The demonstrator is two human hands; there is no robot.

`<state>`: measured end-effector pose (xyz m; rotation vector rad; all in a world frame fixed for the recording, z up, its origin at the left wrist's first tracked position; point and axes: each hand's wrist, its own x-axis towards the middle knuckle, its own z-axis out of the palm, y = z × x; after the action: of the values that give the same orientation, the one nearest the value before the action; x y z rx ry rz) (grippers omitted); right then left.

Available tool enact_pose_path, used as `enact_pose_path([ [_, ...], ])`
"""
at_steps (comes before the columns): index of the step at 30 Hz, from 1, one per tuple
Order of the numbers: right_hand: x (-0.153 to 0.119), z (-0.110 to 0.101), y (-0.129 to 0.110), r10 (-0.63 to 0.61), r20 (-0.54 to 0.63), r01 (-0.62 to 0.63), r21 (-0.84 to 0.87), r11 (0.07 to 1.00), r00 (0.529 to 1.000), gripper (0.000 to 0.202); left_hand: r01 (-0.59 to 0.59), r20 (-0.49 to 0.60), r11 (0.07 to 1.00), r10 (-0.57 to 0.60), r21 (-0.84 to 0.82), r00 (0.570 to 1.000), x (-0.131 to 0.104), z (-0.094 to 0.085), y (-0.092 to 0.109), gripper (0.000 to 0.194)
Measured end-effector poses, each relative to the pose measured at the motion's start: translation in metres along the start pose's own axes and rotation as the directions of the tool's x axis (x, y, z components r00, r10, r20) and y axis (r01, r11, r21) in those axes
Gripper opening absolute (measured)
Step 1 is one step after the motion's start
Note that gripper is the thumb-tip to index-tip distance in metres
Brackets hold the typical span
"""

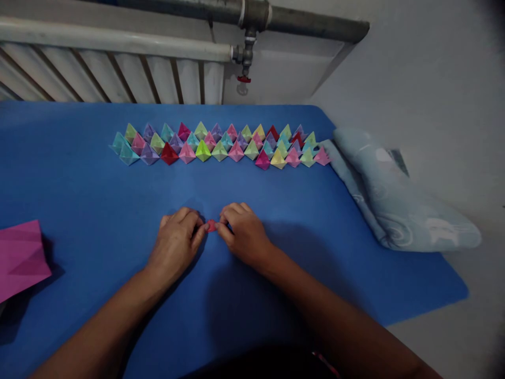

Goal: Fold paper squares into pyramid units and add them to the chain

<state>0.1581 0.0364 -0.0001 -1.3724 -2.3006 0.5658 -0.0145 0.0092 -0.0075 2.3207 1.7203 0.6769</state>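
Observation:
A small red piece of folded paper [212,225] shows between my two hands, over the middle of the blue surface [130,202]. My left hand [178,234] pinches its left end between thumb and fingers. At its right end, the thumb and fingers of my right hand [242,231] are closed on it. Most of the piece is covered by my fingertips, so its exact shape is hidden. Beyond my hands stand rows of folded paper boats [219,151] in pink, green, blue, purple, yellow and red.
A larger creased pink paper [23,258] sits at the left edge. On the right lies a folded pale blue patterned cloth [398,200], over the surface's edge. Behind are a white radiator [153,79], a grey pipe [315,22] and a red-handled valve [243,79].

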Motion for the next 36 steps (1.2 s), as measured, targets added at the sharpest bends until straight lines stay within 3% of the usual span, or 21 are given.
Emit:
enact_pose_path([
  [6, -0.001, 0.001, 0.000, 0.057, -0.019, -0.058, -0.043, 0.997, 0.998, 0.017, -0.147, -0.009, 0.988, 0.148, 0.053, 0.989, -0.007, -0.002, 0.008, 0.025],
  [12, -0.003, 0.000, 0.004, 0.047, -0.018, -0.047, -0.017, 0.999, 0.999, 0.017, -0.294, 0.023, 0.910, 0.300, 0.294, 0.954, -0.022, -0.004, 0.019, 0.042],
  [18, -0.002, -0.004, 0.008, 0.062, 0.015, -0.063, 0.092, 0.994, 0.998, 0.011, -0.290, 0.060, 0.887, 0.288, 0.359, 0.956, -0.025, -0.004, 0.023, 0.043],
  [25, 0.000, -0.001, 0.005, 0.099, -0.016, -0.097, 0.098, 0.990, 0.995, 0.012, -0.277, 0.052, 0.829, 0.288, 0.486, 0.956, -0.027, 0.001, 0.033, 0.046],
  [29, -0.002, 0.002, 0.006, 0.069, -0.054, -0.064, 0.083, 0.994, 0.996, 0.008, -0.278, 0.040, 0.848, 0.292, 0.450, 0.956, -0.028, 0.001, 0.028, 0.044],
  [36, -0.002, 0.002, 0.006, 0.064, -0.015, -0.063, 0.077, 0.995, 0.998, 0.002, -0.218, 0.082, 0.902, 0.202, 0.373, 0.976, -0.040, -0.003, 0.020, 0.046],
])
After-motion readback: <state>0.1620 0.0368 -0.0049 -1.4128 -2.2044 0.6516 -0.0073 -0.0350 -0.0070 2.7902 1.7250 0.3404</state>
